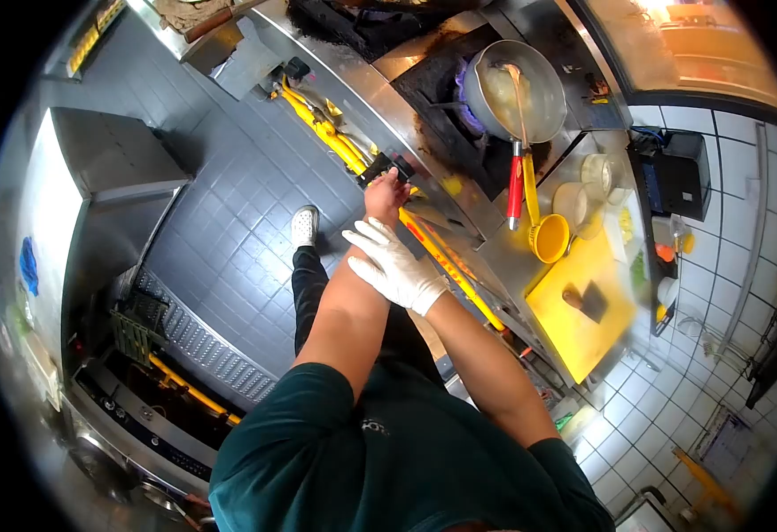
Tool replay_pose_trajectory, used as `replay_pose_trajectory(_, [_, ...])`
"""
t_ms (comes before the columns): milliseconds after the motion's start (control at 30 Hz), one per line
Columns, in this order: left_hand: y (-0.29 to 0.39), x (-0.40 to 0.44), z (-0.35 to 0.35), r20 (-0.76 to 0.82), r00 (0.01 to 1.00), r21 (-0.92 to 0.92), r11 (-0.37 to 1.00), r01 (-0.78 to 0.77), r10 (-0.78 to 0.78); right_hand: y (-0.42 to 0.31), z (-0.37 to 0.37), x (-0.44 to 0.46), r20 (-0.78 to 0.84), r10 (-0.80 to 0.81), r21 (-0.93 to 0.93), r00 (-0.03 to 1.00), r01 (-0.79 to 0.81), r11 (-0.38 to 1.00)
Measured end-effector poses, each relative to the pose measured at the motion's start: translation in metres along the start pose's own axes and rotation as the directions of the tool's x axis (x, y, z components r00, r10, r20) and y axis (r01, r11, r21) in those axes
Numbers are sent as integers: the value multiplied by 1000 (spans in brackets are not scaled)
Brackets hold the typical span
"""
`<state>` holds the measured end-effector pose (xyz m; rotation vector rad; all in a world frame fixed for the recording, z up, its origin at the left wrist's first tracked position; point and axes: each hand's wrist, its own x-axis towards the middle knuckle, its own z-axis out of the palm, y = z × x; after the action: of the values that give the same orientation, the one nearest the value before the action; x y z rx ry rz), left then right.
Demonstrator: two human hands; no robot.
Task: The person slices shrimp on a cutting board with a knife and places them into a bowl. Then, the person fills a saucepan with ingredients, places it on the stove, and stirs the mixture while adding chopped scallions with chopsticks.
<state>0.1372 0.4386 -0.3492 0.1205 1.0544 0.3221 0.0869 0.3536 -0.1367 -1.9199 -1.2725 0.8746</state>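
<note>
My bare left hand (386, 193) reaches to the stove front, its fingers closed round a black knob (399, 167) beside the yellow gas pipes (331, 133). Across my left forearm lies my right hand (394, 266) in a white glove, fingers spread and touching the skin. Above and to the right, a metal pot (543, 93) stands on a burner with a blue flame at its left side. It holds pale liquid and a utensil. A red handle (515, 188) and a yellow ladle (549, 239) are near the pot's lower edge.
A yellow cutting board (574, 332) carries a dark-bladed tool (593, 303). Clear containers (577, 208) stand beyond the ladle. Another burner (344, 27) is at the top. To the left are a steel cabinet (113, 155) and grey floor tiles (220, 204).
</note>
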Motion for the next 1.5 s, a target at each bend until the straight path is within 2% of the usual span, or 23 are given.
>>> replay_pose_trajectory(433, [2,-8,10,-52,999,-80,997,10,-14,-5,-3,-4,25,6,-57,1000,-5,998])
replay_pose_trajectory(667, [3,-12,15,-105,994,-32,999,-3,0,-8,-9,-8,27,6,-85,1000,-4,996])
replay_pose_trajectory(767, [1,-9,17,-158,987,22,1000,-11,14,-9,-13,-12,-21,-11,-71,1000,10,997])
replay_pose_trajectory(867, [-1,-6,19,-187,982,30,1000,-9,15,-16,-22,-34,-130,21,124,991,-5,992])
replay_pose_trajectory(933, [-1,-11,15,-203,979,18,1000,-22,25,-4,-17,-62,-202,311,456,929,-192,869])
replay_pose_trajectory(967, [-1,-17,13,-208,978,16,999,-29,31,5,-17,-75,-201,451,609,869,-250,753])
replay_pose_trajectory(1000, [0,-29,11,-242,967,52,997,-62,73,5,-29,-80,-192,612,777,767,-262,573])
replay_pose_trajectory(1033, [-1,-50,15,-212,932,237,941,-242,293,5,-44,-87,-140,748,905,649,-222,362])
replay_pose_trajectory(1067, [-1,-78,26,-139,857,404,818,-409,496,19,-55,-93,-132,807,948,575,-165,273])
replay_pose_trajectory(1100, [1,-107,42,-26,745,541,636,-550,667,36,-64,-99,-148,814,984,562,6,175])
replay_pose_trajectory(1133, [1,-143,60,201,664,626,427,-653,720,49,-79,-102,-176,788,984,590,113,134])
replay_pose_trajectory(1167, [1,-176,84,428,564,649,194,-736,707,54,-97,-99,-192,795,978,575,178,107])
replay_pose_trajectory(1200, [2,-196,111,643,398,575,-69,-815,655,45,-116,-90,-183,789,968,586,246,42])
replay_pose_trajectory(1233, [3,-214,135,818,219,433,-319,-843,532,39,-135,-80,-176,779,950,601,311,-25])
replay_pose_trajectory(1300, [8,-241,178,968,148,243,-622,-744,202,76,-153,-74,-120,476,905,871,294,-309])
replay_pose_trajectory(1333, [7,-247,192,983,184,135,-760,-635,20,88,-156,-69,-86,422,886,903,263,-382])
replay_pose_trajectory(1433, [-3,-227,206,938,297,0,-856,-517,-179,78,-160,-55,-96,488,902,867,284,-326])
replay_pose_trajectory(1467, [-3,-223,206,949,264,-18,-867,-498,-171,68,-159,-51,-140,552,902,822,335,-271])
replay_pose_trajectory(1500, [2,-222,204,945,258,-67,-891,-449,-201,72,-156,-49,-111,603,926,790,302,-226])
